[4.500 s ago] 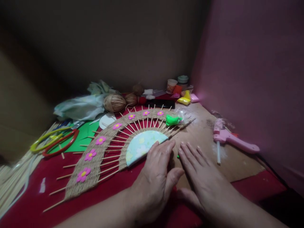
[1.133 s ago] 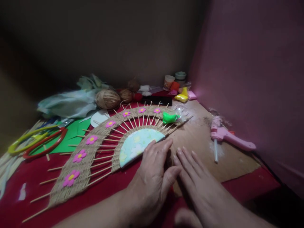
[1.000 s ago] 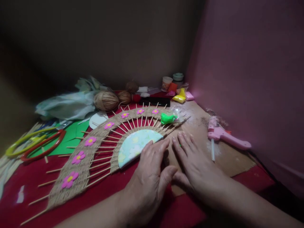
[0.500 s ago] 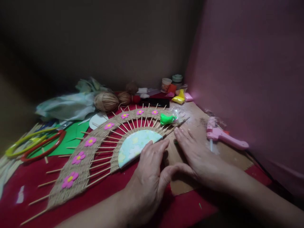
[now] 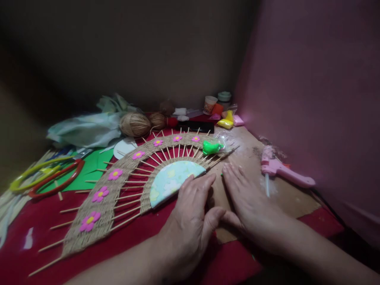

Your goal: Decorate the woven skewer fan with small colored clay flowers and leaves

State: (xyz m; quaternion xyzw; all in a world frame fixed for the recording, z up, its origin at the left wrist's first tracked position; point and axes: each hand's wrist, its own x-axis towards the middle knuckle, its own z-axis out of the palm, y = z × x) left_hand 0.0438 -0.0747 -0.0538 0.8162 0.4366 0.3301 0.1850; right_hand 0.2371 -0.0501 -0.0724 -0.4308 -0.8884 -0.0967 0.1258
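Note:
My right hand [image 5: 249, 194] lies palm down with its fingers stretched out on a brown board [image 5: 297, 202]. A tiny bit of green clay [image 5: 221, 174] shows beside its index finger; anything under the palm is hidden. My left hand [image 5: 192, 213] is held on edge with its fingers extended, by the straight edge of a woven fan [image 5: 115, 194]. Its thumb is close to the right thumb. The fan has thin sticks, pink clay flowers [image 5: 90, 221] and a pale blue patterned half-circle [image 5: 172, 178]. A bag of bright green clay [image 5: 211, 148] rests on the fan's far right end.
A pink glue gun [image 5: 285, 170] lies on the board at right, by the wall. Twine balls [image 5: 135, 124], patterned cloth [image 5: 86, 128], a black phone-like slab [image 5: 197, 126], yellow clay [image 5: 226, 120] and a paper cup [image 5: 210, 105] stand behind. Scissors-like red and yellow loops [image 5: 56, 182] lie left.
My right hand has slid slightly back towards me over the board, and a little green shows beside its finger. My left hand stays nearly where it was. The whole view has shifted slightly.

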